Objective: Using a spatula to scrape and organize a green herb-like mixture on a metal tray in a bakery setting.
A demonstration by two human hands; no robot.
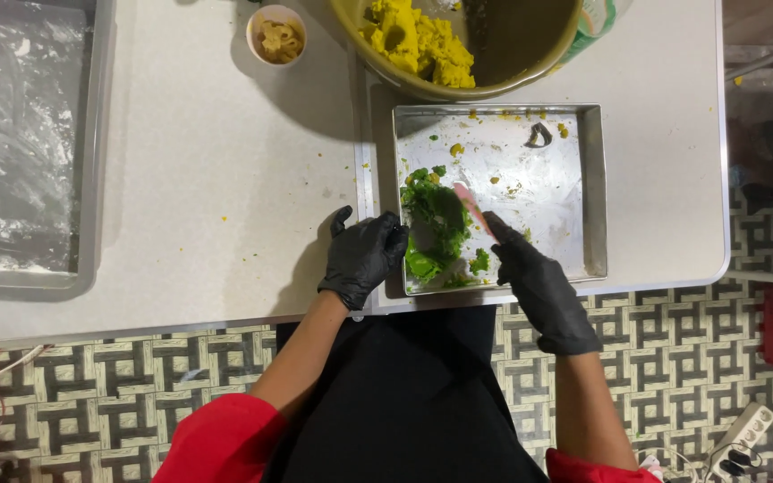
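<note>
We see one likely package: a green and white printed bag or wrapper (599, 20) at the top edge of the table, mostly hidden behind the large bowl (422, 82). No labels, signs or screens show.

table (225, 179): white, rounded corner | floor (91, 394): grey-cream geometric tiles | light: bright overhead, soft shadows

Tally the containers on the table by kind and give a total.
Square metal pan, holding green dough: 1
Large bowl of yellow dough: 1
Small cup: 1
Lined tray at the left: 1
Total: 4
</note>
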